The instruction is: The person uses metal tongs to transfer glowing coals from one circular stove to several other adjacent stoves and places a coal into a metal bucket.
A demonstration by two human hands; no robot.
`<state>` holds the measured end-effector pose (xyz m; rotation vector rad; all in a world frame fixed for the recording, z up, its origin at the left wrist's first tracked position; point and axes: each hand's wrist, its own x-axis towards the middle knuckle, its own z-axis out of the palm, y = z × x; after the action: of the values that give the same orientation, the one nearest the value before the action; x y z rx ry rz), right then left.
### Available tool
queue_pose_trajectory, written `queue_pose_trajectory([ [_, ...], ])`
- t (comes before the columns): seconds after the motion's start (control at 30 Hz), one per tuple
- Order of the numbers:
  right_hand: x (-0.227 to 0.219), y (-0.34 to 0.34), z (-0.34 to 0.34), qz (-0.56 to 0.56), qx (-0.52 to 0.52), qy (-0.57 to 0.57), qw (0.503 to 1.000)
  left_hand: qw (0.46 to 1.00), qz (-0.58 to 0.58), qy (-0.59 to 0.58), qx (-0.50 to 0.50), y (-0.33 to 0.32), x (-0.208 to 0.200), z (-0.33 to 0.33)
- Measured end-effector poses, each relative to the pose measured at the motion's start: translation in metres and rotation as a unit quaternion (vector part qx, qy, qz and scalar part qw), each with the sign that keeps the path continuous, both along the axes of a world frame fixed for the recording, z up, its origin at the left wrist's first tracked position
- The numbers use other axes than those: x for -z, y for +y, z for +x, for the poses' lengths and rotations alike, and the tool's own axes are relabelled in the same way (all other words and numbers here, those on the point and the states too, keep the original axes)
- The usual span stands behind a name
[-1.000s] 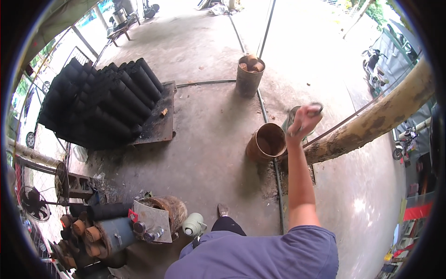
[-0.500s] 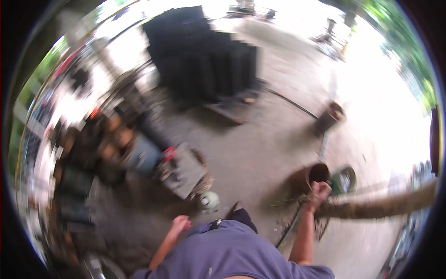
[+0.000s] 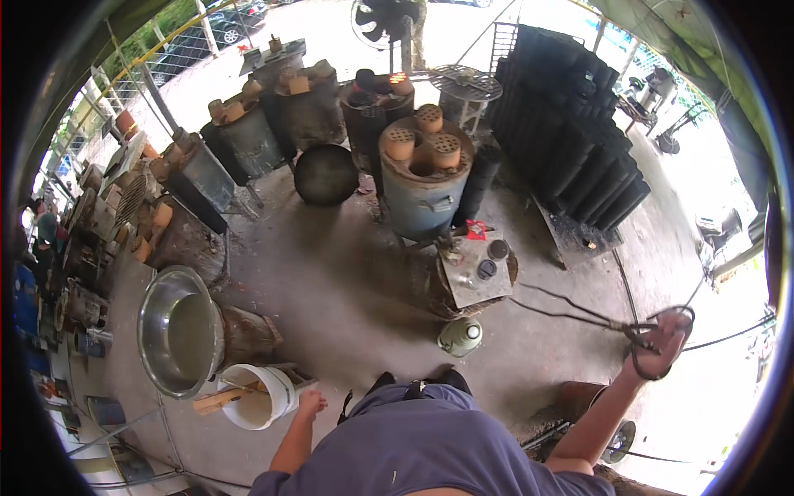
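Note:
My right hand [image 3: 664, 341] is raised at the right, its fingers wrapped around the looped handles of long, dark metal tongs [image 3: 614, 323]. Their thin arms reach left, slightly parted, with nothing visible between the tips. Those tips end beside a small square board [image 3: 471, 285] that carries a red packet [image 3: 476, 230] and dark round lids. Low at my left side, my left hand [image 3: 312, 403] has its fingers curled, and I see nothing in it. It is nearest to a white bucket [image 3: 283, 397] with a wooden piece across it.
Ahead stands a metal drum stove [image 3: 422, 202] holding perforated clay-coloured cylinders; several similar stoves line the left. Black cylinders [image 3: 571, 140] are stacked at the far right. A large metal basin [image 3: 151, 331] is at the left. A pale green container [image 3: 461, 337] stands by my feet.
My view has swung left, bringing the stoves, basin and white bucket into sight. My right hand, earlier over a rusty pot, is now away from it with the tongs plainly visible.

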<state>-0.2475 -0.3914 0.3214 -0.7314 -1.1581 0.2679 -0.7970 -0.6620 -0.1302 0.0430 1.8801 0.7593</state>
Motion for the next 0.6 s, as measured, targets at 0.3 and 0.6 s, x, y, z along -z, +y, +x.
queue_pose_trajectory([
  [0.3, -0.013, 0.117, -0.231, 0.051, -0.229, 0.048, 0.971, 0.981, 0.011, -0.092, -0.171, -0.025, -0.002, -0.014],
  [0.6, 0.014, 0.243, -0.398, 0.083, -0.239, 0.062, 0.965, 0.996, 0.028, 0.003, -0.088, 0.068, 0.04, -0.142],
])
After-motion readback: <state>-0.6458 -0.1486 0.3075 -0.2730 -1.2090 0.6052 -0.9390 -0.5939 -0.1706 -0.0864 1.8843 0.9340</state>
